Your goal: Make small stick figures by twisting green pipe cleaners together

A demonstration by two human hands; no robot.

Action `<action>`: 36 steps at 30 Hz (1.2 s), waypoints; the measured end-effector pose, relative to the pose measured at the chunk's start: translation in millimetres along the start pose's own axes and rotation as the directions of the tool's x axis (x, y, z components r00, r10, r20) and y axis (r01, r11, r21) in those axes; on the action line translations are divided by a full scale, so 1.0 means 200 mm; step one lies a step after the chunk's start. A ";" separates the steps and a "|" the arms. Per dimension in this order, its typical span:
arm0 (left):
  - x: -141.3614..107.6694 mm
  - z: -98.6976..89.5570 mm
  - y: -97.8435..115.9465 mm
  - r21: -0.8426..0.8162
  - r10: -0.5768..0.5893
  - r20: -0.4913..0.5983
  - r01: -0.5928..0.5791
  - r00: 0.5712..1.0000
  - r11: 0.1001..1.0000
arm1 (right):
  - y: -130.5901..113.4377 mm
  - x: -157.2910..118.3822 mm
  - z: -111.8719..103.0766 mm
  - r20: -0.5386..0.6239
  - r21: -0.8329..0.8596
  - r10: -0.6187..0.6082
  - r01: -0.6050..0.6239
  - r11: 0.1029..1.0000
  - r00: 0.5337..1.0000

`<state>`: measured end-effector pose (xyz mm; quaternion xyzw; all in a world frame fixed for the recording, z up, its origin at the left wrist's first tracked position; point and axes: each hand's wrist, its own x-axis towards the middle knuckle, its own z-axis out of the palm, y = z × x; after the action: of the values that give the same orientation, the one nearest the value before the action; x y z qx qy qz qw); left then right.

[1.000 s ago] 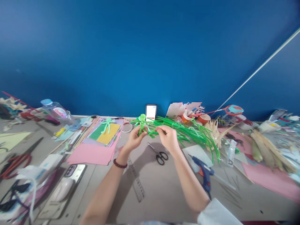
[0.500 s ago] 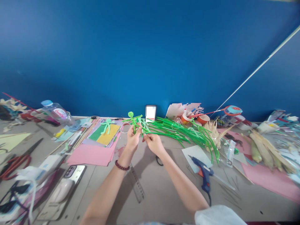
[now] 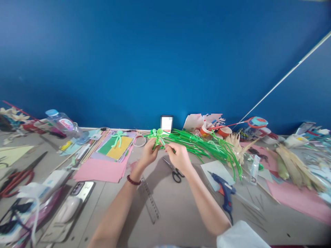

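My left hand [image 3: 150, 153] is closed around the lower part of a green pipe-cleaner figure [image 3: 160, 132], which has a looped round top and side pieces. My right hand [image 3: 179, 156] is pinched close beside it, at a strand on the figure's right side; its fingertips partly hide what they grip. A paler green pipe-cleaner figure [image 3: 118, 138] lies on coloured sheets to the left. Behind and right of my hands spreads a bundle of green pipe cleaners [image 3: 196, 142]. Black-handled scissors [image 3: 176, 174] lie below my right hand.
A clear ruler [image 3: 150, 201] lies between my forearms. On the right are a blue glue gun [image 3: 224, 189] and dried husks [image 3: 292, 165]. Pink paper [image 3: 99, 171], a phone [image 3: 68, 212], red-handled scissors [image 3: 19, 181] and a bottle [image 3: 63, 123] are on the left. A small screen [image 3: 167, 123] stands by the wall.
Both hands have shifted right, and the figure has moved right and turned, now less spread out to the left. More of the black-handled scissors and the tape-like ring shows.
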<state>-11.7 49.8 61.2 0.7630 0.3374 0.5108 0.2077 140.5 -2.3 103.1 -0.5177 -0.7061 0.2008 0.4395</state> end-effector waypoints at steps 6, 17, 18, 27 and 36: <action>0.00 -0.03 0.08 -0.345 -0.184 0.138 0.221 0.973 0.912 | 0.08 0.05 -0.06 -0.061 0.160 0.116 -0.105 0.982 0.991; 0.01 0.03 0.18 -0.707 -0.437 0.203 0.440 0.876 0.553 | 0.18 0.07 0.03 0.126 0.400 0.224 -0.256 0.880 0.966; 0.01 0.02 0.18 -0.693 -0.455 0.222 0.468 0.862 0.549 | 0.18 0.07 0.03 0.119 0.401 0.229 -0.258 0.879 0.966; 0.02 0.02 0.16 -0.548 -0.567 0.198 0.570 0.800 0.613 | 0.18 0.07 -0.03 -0.041 0.321 0.162 -0.141 0.937 0.986; 0.01 0.03 0.14 -0.642 -0.634 0.106 0.540 0.766 0.544 | 0.12 0.06 -0.06 -0.069 -0.015 -0.312 0.312 0.950 0.948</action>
<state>2.4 32.1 80.1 0.4494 0.3922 0.5453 0.5890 163.1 15.8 98.0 -0.4072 -0.7634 0.1092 0.4894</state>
